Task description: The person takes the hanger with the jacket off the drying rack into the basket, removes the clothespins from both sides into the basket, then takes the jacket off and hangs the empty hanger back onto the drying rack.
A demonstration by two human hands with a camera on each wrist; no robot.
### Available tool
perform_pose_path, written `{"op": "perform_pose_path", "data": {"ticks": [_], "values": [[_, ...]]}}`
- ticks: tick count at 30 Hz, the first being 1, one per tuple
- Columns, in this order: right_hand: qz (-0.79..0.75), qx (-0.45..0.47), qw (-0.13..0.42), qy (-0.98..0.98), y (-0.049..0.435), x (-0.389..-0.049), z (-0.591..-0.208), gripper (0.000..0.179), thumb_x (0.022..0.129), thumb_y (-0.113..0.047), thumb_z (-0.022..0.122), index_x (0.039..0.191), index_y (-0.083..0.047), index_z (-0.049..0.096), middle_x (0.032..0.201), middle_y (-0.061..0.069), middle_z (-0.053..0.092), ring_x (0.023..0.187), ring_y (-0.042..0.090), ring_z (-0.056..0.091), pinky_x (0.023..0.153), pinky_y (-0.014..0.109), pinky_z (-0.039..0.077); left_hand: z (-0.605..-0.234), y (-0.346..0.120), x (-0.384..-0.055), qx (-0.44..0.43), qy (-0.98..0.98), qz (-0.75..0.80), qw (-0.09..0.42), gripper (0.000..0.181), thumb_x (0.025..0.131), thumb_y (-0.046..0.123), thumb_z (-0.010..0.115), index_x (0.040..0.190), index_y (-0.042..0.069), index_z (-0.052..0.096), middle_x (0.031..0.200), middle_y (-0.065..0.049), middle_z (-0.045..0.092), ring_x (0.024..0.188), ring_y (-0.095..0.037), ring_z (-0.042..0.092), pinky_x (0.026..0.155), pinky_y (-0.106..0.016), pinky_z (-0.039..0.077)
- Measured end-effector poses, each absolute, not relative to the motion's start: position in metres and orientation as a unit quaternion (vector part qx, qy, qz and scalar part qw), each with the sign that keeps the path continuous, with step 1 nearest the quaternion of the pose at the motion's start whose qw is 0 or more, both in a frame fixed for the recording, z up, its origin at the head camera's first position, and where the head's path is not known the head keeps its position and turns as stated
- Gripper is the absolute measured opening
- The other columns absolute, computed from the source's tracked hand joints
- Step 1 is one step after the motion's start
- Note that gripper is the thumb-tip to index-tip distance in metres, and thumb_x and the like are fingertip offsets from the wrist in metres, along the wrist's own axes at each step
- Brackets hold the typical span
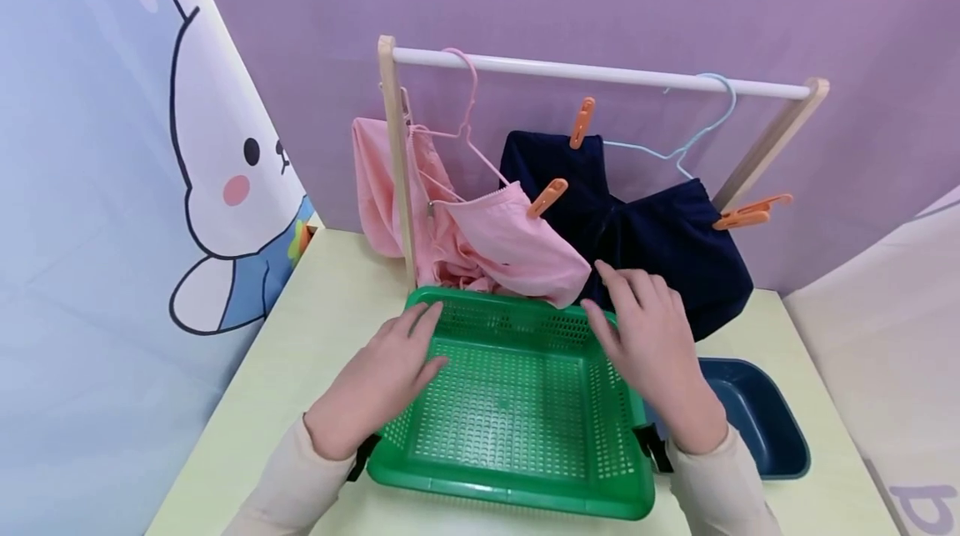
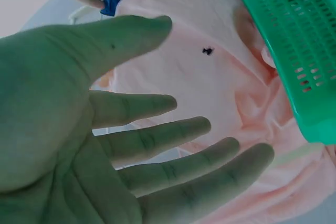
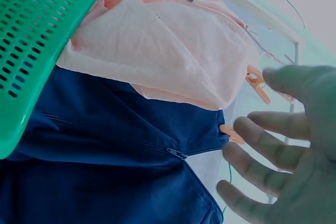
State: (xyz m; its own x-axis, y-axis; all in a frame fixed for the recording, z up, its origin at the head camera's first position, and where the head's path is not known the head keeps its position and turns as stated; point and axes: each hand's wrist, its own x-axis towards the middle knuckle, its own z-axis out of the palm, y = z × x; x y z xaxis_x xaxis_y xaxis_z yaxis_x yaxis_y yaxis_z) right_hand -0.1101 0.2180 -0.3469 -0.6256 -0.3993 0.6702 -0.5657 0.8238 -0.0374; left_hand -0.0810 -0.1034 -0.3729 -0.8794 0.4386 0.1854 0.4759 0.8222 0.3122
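Head view: I read both hands as free of any load. The left hand (image 1: 386, 378) hangs over the left side of the green basket (image 1: 502, 411), fingers mostly straight, thumb apart. The right hand (image 1: 651, 344) is over the basket's right side, fingers loosely bent and spread, thumb pointing far. The pink garment (image 1: 517, 240) hangs from the white bar (image 1: 562, 71), just beyond the basket's far rim, its hung edge slanting from far left to near right. Its lower right corner lies just beside the right fingertips, so I judge that hand the nearer; contact I cannot tell. The navy garment (image 1: 675, 244) is right of and behind it; a blue tub (image 1: 761, 411) sits right of the basket.

Left wrist view: palm and all five digits spread, nothing pinched. Pink cloth with a small black mark (image 2: 208, 51) fills the space past the fingers; I cannot judge the gap.

Right wrist view: fingers parted, grasp empty, near two orange clips (image 3: 258, 84). In my judgement, any move on the pink cloth turns on that near corner, far-left of the right palm.
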Motion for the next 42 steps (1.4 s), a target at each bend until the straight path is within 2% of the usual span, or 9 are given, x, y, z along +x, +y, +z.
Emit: {"op": "perform_pose_path", "data": {"ticks": [4,6,14,17,22,27,36,42], "values": [[0.161,0.272,0.352,-0.881,0.215,-0.124,-0.34,0.033,0.093,-0.015,0.07,0.12,0.005,0.067,0.099,0.019,0.063,0.078,0.036,0.056,0.062,0.05,0.047,-0.375,-0.114,-0.084,-0.238,-0.949,-0.198,0.056,0.064,0.093,0.018,0.074,0.144,-0.007,0.044,0.134,-0.025,0.055,0.116,-0.039,0.061,0.093,-0.048,0.053],[0.177,0.265,0.344,-0.883,0.214,-0.13,-0.337,0.03,0.09,-0.01,0.074,0.116,0.003,0.069,0.098,0.017,0.064,0.078,0.033,0.055,0.062,0.045,0.046,-0.377,-0.12,-0.085,-0.233,-0.948,-0.208,0.057,0.063,0.093,0.015,0.075,0.143,-0.008,0.045,0.131,-0.025,0.058,0.113,-0.038,0.063,0.091,-0.048,0.054],[0.204,0.226,0.298,-0.905,0.207,-0.147,-0.331,0.016,0.092,-0.012,0.074,0.104,-0.001,0.073,0.084,0.009,0.061,0.069,0.022,0.049,0.057,0.037,0.043,-0.39,-0.139,-0.09,-0.151,-0.958,-0.243,-0.013,0.057,0.094,0.015,0.072,0.14,-0.009,0.048,0.127,-0.028,0.058,0.111,-0.042,0.062,0.089,-0.053,0.054],[0.209,0.22,0.282,-0.91,0.204,-0.152,-0.33,0.012,0.093,-0.012,0.073,0.1,-0.003,0.074,0.078,0.006,0.059,0.063,0.019,0.048,0.055,0.035,0.041,-0.395,-0.143,-0.093,-0.123,-0.957,-0.259,-0.044,0.054,0.095,0.016,0.071,0.138,-0.009,0.049,0.127,-0.028,0.059,0.103,-0.038,0.066,0.083,-0.049,0.057],[0.212,0.213,0.261,-0.918,0.202,-0.156,-0.33,0.008,0.093,-0.011,0.072,0.096,-0.004,0.075,0.073,0.002,0.058,0.058,0.016,0.048,0.052,0.033,0.041,-0.404,-0.148,-0.097,-0.092,-0.933,-0.331,-0.105,0.048,0.095,0.013,0.071,0.136,-0.005,0.053,0.121,-0.022,0.064,0.077,-0.022,0.07,0.064,-0.036,0.059],[0.202,0.216,0.254,-0.921,0.2,-0.158,-0.33,0.007,0.095,-0.01,0.069,0.093,-0.004,0.072,0.077,0.004,0.062,0.06,0.018,0.052,0.053,0.035,0.045,-0.41,-0.151,-0.098,-0.068,-0.908,-0.388,-0.141,0.045,0.094,0.009,0.071,0.134,-0.003,0.055,0.116,-0.019,0.066,0.062,-0.013,0.066,0.057,-0.031,0.057],[0.183,0.218,0.281,-0.917,0.2,-0.161,-0.337,0.007,0.1,-0.011,0.063,0.096,-0.005,0.065,0.088,0.008,0.063,0.063,0.022,0.056,0.052,0.041,0.049,-0.415,-0.151,-0.101,-0.061,-0.917,-0.37,-0.133,0.045,0.091,0.011,0.074,0.131,-0.004,0.058,0.116,-0.016,0.067,0.081,-0.019,0.069,0.062,-0.033,0.058],[0.18,0.219,0.311,-0.907,0.203,-0.163,-0.337,0.007,0.1,-0.01,0.062,0.097,-0.004,0.064,0.087,0.009,0.062,0.063,0.023,0.055,0.05,0.042,0.048,-0.415,-0.15,-0.102,-0.064,-0.925,-0.354,-0.12,0.043,0.091,0.014,0.075,0.128,-0.003,0.061,0.114,-0.015,0.068,0.086,-0.022,0.068,0.065,-0.035,0.059]]}}
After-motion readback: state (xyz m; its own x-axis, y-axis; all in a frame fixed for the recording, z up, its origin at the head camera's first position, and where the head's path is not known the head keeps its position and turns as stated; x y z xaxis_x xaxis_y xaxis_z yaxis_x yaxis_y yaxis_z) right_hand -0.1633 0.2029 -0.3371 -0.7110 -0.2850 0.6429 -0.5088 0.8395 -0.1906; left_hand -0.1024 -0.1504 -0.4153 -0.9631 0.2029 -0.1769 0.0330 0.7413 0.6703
